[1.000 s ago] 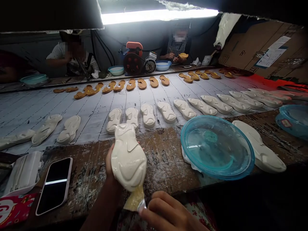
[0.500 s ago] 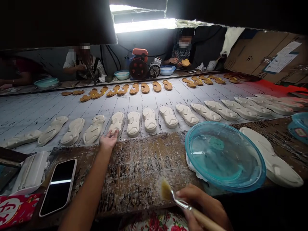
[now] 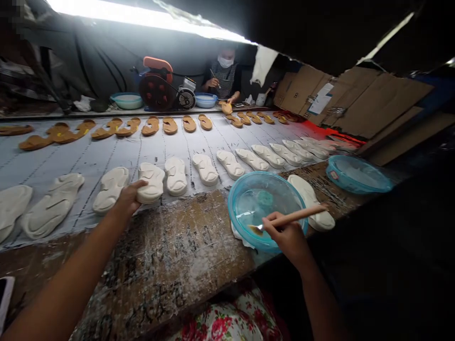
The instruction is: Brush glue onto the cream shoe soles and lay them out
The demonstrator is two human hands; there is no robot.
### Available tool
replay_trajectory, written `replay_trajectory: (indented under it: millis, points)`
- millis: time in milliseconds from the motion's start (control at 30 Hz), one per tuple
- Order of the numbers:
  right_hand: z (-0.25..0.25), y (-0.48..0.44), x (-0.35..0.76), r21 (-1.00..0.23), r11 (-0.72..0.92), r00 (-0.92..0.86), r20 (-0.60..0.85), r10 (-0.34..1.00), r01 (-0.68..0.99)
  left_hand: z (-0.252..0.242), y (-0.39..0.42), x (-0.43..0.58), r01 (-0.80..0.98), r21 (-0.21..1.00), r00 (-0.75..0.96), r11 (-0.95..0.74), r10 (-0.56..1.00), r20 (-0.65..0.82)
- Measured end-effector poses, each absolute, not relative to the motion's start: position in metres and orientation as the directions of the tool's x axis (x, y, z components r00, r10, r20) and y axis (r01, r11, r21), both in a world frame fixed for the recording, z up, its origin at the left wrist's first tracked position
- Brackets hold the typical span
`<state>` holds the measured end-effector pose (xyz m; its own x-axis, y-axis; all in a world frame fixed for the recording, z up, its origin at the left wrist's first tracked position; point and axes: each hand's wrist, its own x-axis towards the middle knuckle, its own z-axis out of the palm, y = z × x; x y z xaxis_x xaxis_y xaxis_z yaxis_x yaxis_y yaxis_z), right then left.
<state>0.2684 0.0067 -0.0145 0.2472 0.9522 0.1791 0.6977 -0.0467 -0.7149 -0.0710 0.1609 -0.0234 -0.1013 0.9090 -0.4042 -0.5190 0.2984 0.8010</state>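
My left hand [image 3: 128, 197] grips the near end of a white shoe sole [image 3: 152, 182] lying on the grey belt [image 3: 117, 154], within a row of white soles [image 3: 206, 168]. My right hand [image 3: 287, 235] is closed round a wooden-handled brush [image 3: 292, 217]. The bristles of this brush dip into a round blue bowl [image 3: 249, 187] of clear liquid on the worn wooden bench [image 3: 170, 251]. Another white sole [image 3: 310, 201] lies on the bench just right of the bowl.
A row of tan soles [image 3: 152, 125] lies along the belt's far side. A person in a mask [image 3: 224, 71] works across the belt beside an orange machine [image 3: 156, 87] and bowls. A second blue bowl [image 3: 357, 174] sits at the right, with cardboard [image 3: 359, 102] behind.
My left hand set a sole on the belt and now grips one there. My right hand carried the brush rightward into the blue bowl. The view swung right.
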Motion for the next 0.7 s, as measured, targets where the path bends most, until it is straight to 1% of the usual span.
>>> replay_trajectory:
  millis: [67,200,267,367,433,500,533,567,633,700]
  points:
    - [-0.019,0.012,0.267,-0.678,-0.050,0.210,0.155,0.965,0.733,-0.014,0.132,-0.068,-0.544,0.775,-0.015,0.323,0.919,-0.393]
    - [-0.022,0.017,0.262,-0.647,-0.018,0.140,0.138,0.980,0.762,-0.012,0.070,-0.048,-0.612,0.732,0.075,0.299,0.944,-0.323]
    - [-0.019,0.014,0.261,-0.649,0.000,0.147,0.173,0.974,0.761,-0.017,0.047,-0.033,-0.648,0.660,0.204,0.380,0.922,-0.330]
    - [-0.013,0.007,0.259,-0.671,0.047,0.159,0.242,0.957,0.740,-0.020,0.024,-0.012,-0.612,0.553,0.357,0.565,0.822,-0.444]
    - [-0.007,0.001,0.253,-0.701,0.098,0.150,0.284,0.947,0.707,-0.016,0.012,-0.003,-0.521,0.539,0.360,0.662,0.743,-0.564]
    - [-0.001,-0.004,0.244,-0.741,0.175,0.129,0.333,0.934,0.649,-0.009,0.002,0.001,-0.390,0.563,0.331,0.729,0.682,-0.653]
    - [0.004,-0.007,0.238,-0.759,0.225,0.114,0.366,0.924,0.611,-0.004,-0.002,0.002,-0.317,0.592,0.320,0.741,0.672,-0.668]
    - [0.008,-0.009,0.232,-0.772,0.284,0.097,0.406,0.909,0.569,0.001,-0.007,0.002,-0.252,0.633,0.312,0.732,0.681,-0.662]
    - [0.018,-0.011,0.220,-0.774,0.405,0.062,0.493,0.868,0.487,0.010,-0.014,0.000,-0.162,0.735,0.311,0.658,0.741,-0.595]
    - [0.027,-0.010,0.210,-0.730,0.543,0.037,0.610,0.792,0.415,0.019,-0.018,-0.002,-0.101,0.813,0.326,0.574,0.791,-0.518]
